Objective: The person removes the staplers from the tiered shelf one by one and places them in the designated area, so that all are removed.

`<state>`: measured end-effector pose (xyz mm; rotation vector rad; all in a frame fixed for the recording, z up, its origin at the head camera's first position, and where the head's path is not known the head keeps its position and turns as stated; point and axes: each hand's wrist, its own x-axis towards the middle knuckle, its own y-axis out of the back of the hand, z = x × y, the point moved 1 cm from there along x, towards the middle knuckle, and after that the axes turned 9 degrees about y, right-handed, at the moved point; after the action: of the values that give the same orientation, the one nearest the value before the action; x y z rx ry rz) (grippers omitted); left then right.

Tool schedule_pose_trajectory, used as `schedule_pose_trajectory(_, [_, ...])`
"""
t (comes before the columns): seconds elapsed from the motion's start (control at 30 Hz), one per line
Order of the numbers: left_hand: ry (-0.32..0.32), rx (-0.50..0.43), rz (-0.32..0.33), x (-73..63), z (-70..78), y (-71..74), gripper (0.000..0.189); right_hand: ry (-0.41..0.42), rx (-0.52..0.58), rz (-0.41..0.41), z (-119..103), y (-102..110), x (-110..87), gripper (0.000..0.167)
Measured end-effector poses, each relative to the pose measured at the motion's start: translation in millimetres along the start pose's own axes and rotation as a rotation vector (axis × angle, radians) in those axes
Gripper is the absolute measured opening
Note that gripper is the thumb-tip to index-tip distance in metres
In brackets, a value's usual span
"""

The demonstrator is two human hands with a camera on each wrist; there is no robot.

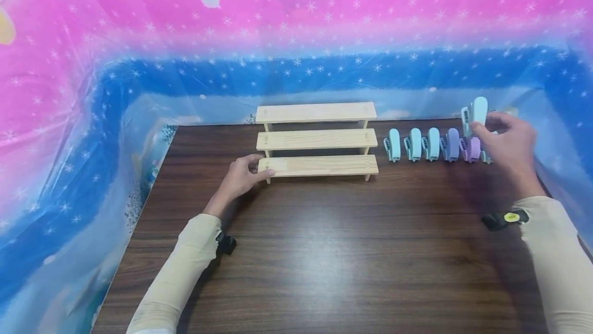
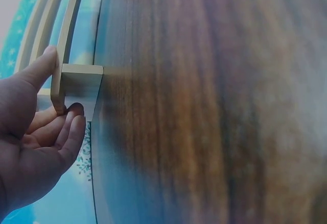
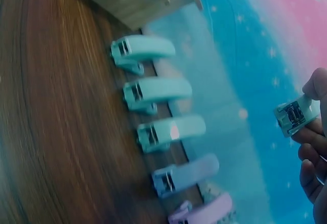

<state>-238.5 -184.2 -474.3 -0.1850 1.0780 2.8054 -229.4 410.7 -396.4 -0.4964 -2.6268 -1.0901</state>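
My right hand holds a mint-green stapler raised above the right end of a row of staplers. In the right wrist view, that stapler shows its metal front end between thumb and fingers. My left hand grips the left end of a three-step wooden rack, thumb on top of the lowest step. The left wrist view shows the fingers curled below the step's end. Beside the rack stand mint staplers, then a blue-violet stapler and a purple stapler.
Another mint stapler is mostly hidden behind the right hand. The dark wood table stretches in front of the rack. A pink and blue patterned cloth hangs behind the table and along its sides.
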Motion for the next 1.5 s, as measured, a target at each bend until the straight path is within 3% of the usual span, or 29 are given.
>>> schedule_pose_trajectory(0.4, [0.005,-0.012,-0.004,-0.5,-0.4,-0.3,0.067,-0.116,0.134,0.007,47,26,8.9,0.049])
schedule_pose_trajectory(0.67, [0.011,-0.002,-0.006,0.0,-1.0,-0.2,0.067,-0.149,0.058,0.062,71,33,9.8,0.048])
schedule_pose_trajectory(0.87, [0.016,-0.003,-0.007,-1.0,-0.3,-0.1,0.068,-0.15,-0.072,0.088,85,38,10.1,0.056])
schedule_pose_trajectory(1.2, [0.017,0.0,-0.016,-2.9,0.8,1.3,0.07,-0.189,-0.116,0.041,106,42,5.1,0.065])
schedule_pose_trajectory(1.5, [0.016,-0.004,-0.014,-2.3,0.2,0.6,0.069,-0.174,-0.206,-0.024,125,43,6.9,0.065])
